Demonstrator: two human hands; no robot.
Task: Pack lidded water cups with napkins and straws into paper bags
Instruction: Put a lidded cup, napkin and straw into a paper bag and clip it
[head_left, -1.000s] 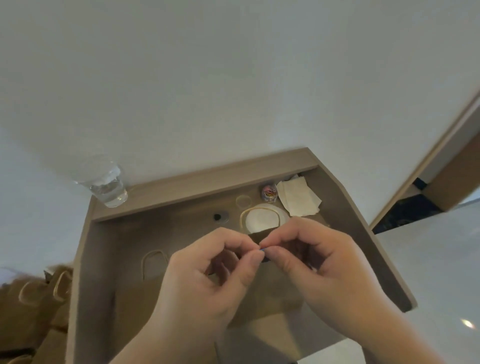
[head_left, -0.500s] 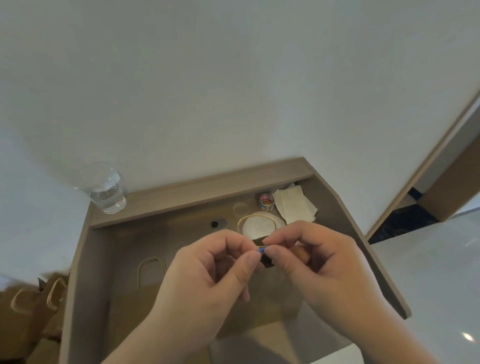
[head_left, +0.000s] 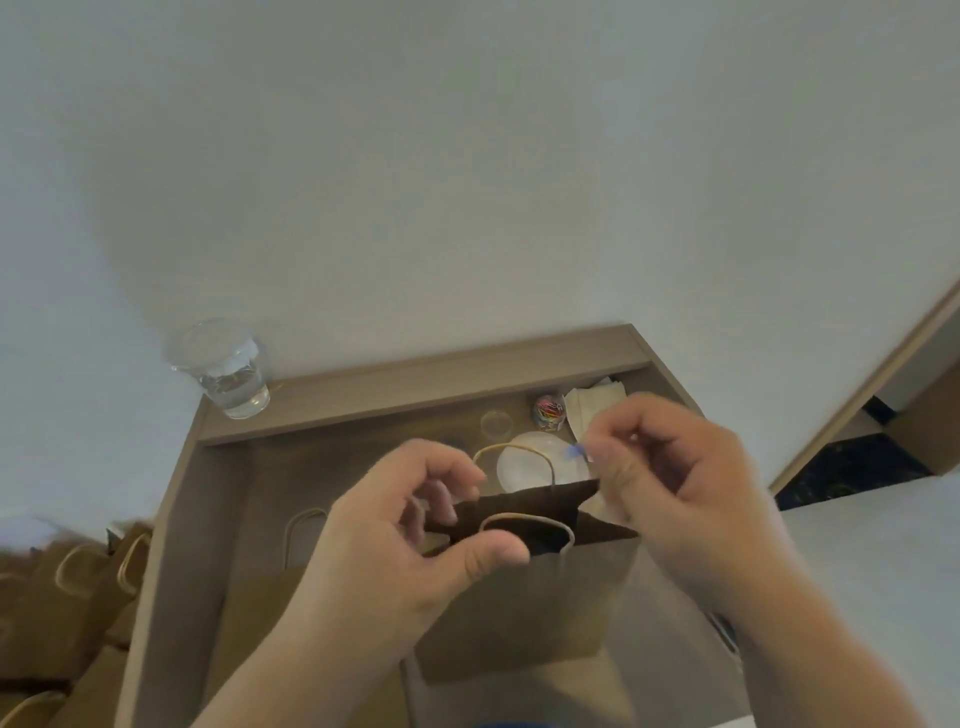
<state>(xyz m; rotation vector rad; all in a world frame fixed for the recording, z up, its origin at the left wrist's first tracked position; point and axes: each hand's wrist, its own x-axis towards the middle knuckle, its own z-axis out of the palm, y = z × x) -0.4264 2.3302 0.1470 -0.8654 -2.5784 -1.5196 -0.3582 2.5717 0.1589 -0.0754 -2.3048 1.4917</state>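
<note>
Brown paper bag (head_left: 519, 613) stands upright in a wooden tray (head_left: 171, 545), its dark top edge folded over and two looped paper handles showing. The left hand (head_left: 395, 535) has its grip pinched on that fold. The right hand (head_left: 685, 499), by the bag's far corner, pinches a small blue piece (head_left: 574, 451), too blurred to name. Behind the bag lie a white lid (head_left: 524, 465) and napkins (head_left: 589, 410); a cup of water (head_left: 228, 376) stands on the tray's far left corner.

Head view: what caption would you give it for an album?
Left hand holds a paper bag by its top; right hand pinches a small blue item.
</note>
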